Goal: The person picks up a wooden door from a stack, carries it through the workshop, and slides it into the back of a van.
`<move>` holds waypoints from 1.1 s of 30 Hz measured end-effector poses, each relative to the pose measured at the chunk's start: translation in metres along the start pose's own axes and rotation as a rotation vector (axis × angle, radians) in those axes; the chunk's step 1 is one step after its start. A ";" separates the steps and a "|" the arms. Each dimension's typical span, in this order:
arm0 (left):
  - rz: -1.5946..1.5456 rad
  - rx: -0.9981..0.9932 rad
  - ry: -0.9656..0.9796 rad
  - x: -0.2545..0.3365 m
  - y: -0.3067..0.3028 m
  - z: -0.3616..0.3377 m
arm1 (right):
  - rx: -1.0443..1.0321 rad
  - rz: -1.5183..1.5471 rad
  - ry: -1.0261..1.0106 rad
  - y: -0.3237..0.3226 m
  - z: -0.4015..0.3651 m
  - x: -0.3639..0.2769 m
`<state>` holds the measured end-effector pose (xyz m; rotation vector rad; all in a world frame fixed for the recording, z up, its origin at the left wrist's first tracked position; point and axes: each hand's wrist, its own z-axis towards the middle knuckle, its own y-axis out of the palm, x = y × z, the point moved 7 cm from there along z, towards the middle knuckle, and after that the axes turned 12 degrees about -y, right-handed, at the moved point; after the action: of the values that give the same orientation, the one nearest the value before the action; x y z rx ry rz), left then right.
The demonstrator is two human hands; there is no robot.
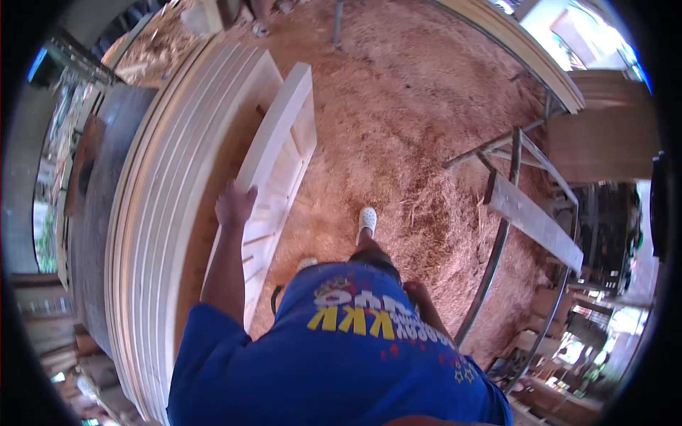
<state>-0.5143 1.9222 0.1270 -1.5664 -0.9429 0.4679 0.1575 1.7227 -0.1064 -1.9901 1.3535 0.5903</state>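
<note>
My left hand [236,204] is closed over the upper edge of a pale wooden panel [273,135], which stands on its edge and tilts. Strips or slots show along the panel's side facing the open floor. Just left of it, a row of similar wooden panels [192,142] stands packed together on edge. My right hand [415,290] hangs beside my thigh, partly hidden by my blue shirt; its fingers cannot be made out, nor whether it holds anything.
Sawdust and shavings cover the floor [398,128]. At right stands a metal trestle [490,277] with a board [533,220] across it. Long planks [511,42] lie at the upper right. A person's foot [261,30] shows at the top.
</note>
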 end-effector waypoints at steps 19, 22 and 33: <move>-0.061 0.079 -0.223 0.051 -0.005 0.022 | -0.388 -0.441 -0.329 0.001 0.493 -0.642; -0.161 0.131 -0.202 0.076 -0.002 0.038 | -0.556 -0.594 -0.404 0.101 0.481 -0.711; -0.368 0.394 -0.582 0.229 -0.008 0.090 | -1.123 -1.130 0.117 0.318 0.498 -0.768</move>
<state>-0.4484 2.1567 0.1611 -0.8796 -1.4454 0.8096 -0.4215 2.4938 -0.0105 -3.1781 -0.3980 0.6981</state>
